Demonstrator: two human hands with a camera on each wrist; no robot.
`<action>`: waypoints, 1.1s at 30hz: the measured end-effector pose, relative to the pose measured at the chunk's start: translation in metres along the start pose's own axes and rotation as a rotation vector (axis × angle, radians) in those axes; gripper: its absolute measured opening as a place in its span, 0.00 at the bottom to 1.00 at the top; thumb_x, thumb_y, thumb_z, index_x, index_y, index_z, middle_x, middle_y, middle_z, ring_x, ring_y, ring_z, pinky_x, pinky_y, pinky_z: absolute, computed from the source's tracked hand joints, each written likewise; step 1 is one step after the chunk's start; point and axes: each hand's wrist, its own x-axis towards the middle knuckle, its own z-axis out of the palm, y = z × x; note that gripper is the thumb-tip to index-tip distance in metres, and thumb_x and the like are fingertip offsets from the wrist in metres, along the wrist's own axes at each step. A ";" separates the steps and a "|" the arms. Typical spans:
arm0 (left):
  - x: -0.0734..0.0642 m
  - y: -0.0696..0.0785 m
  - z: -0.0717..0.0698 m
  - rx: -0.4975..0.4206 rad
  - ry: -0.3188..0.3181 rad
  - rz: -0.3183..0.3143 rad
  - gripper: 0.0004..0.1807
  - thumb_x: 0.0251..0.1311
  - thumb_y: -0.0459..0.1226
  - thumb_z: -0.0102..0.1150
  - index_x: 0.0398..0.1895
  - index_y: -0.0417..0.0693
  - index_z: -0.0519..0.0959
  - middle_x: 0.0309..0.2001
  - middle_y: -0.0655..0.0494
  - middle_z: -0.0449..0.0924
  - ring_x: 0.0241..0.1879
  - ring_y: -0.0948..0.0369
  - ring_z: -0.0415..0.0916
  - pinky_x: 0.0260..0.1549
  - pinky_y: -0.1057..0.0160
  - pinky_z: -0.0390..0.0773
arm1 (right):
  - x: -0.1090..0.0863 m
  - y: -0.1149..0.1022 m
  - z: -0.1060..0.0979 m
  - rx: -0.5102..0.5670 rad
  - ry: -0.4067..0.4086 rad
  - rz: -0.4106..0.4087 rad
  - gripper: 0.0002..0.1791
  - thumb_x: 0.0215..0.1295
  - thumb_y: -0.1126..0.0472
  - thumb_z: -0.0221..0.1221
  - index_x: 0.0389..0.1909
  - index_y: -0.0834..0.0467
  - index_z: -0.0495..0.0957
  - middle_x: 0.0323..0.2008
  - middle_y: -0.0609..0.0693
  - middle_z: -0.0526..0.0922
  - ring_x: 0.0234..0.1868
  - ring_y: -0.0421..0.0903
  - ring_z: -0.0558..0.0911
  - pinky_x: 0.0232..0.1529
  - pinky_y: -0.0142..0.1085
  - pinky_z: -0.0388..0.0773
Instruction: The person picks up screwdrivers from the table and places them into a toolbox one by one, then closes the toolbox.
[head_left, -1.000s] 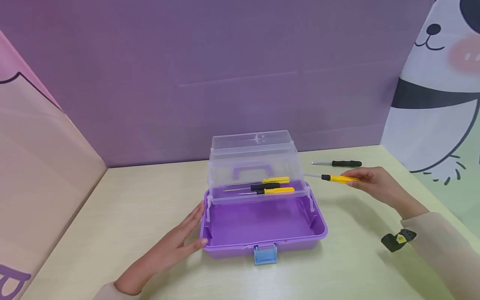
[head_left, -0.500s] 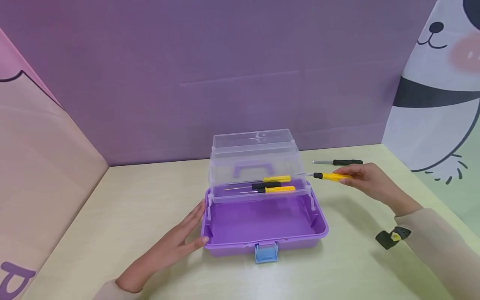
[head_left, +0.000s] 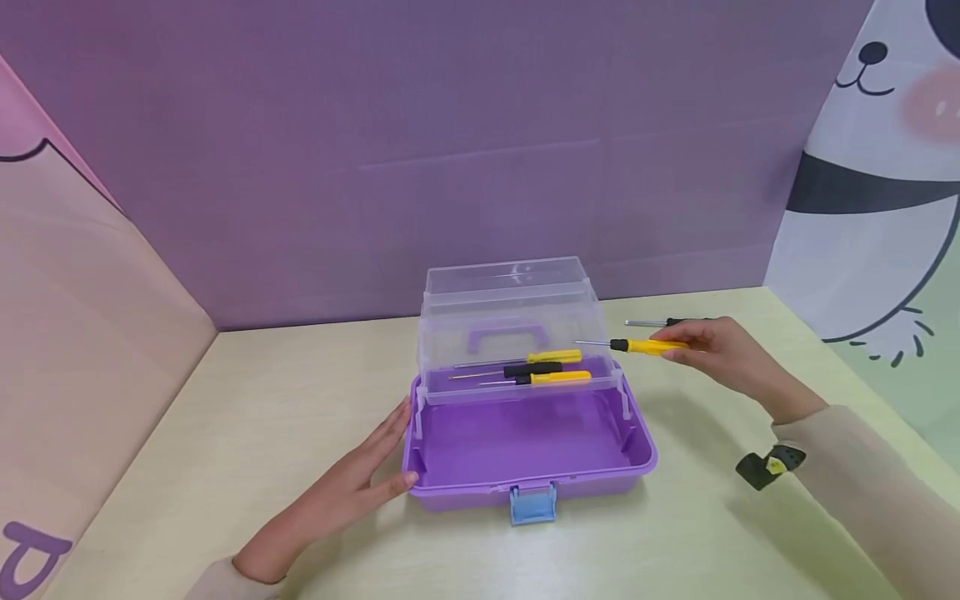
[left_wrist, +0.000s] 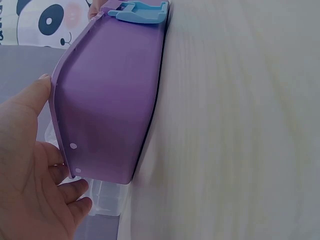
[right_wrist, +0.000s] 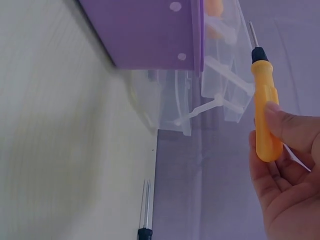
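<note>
While right fingers (head_left: 684, 330) pinching a yellow screwdriver (head_left: 643, 346) partly hide another screwdriver (head_left: 673, 321), spread left fingers (head_left: 390, 426) touch the toolbox (head_left: 465, 498).

Decorated booth (head_left: 75, 292), purple backdrop (head_left: 480, 150), panda print (head_left: 870, 196)

A yellow screwdriver (head_left: 648, 347) with a black collar and thin metal shaft is pinched nearly level by the right hand (head_left: 723, 357), tip toward the translucent lid (head_left: 446, 310). The purple toolbox (head_left: 459, 500) stands open on the worktop (head_left: 300, 400), blue latch (head_left: 533, 507) in front, three screwdrivers (head_left: 534, 369) in its clear tray (head_left: 461, 399); the left hand (head_left: 356, 482) touches its left side.
</note>
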 end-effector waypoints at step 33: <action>-0.002 0.000 0.000 -0.034 0.000 -0.013 0.41 0.67 0.45 0.51 0.75 0.56 0.39 0.76 0.55 0.35 0.72 0.45 0.40 0.61 0.36 0.56 | 0.030 -0.038 0.016 -0.008 -0.045 -0.048 0.14 0.60 0.67 0.62 0.47 0.67 0.80 0.41 0.60 0.83 0.40 0.52 0.82 0.43 0.40 0.82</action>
